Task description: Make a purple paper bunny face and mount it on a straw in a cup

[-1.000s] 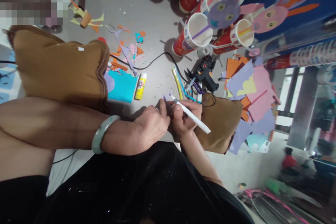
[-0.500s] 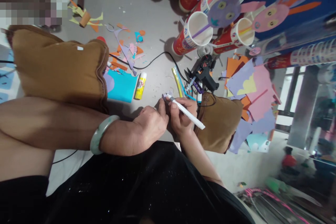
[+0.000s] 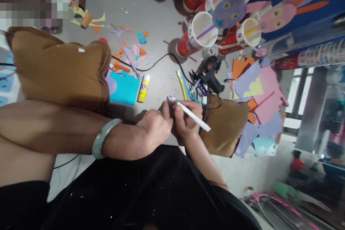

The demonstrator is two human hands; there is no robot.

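My right hand (image 3: 185,124) grips a white marker (image 3: 194,116) slantwise, its tip down and to the left near the tabletop. Close by that tip, my left hand (image 3: 156,125) has its fingers curled and the index fingertip pressed down. A small purplish piece (image 3: 170,97) shows at the fingertip and marker tip; its kind is too small to make out. Left of the hands lies a yellow glue stick (image 3: 143,89) with a white cap, against a sheet of blue paper (image 3: 125,88). A jade-coloured bangle (image 3: 104,138) circles my left wrist.
Brown cushions (image 3: 61,68) flank my hands. A black glue gun (image 3: 212,75) with its cord (image 3: 153,65) lies beyond the right hand. Red paper cups (image 3: 185,45) holding paper animal faces (image 3: 229,11) stand at the back right. Paper scraps (image 3: 122,66) and coloured sheets (image 3: 265,93) lie about.
Hardly anything differs. Both hands and the marker keep their places, and the whole view has shifted very slightly.
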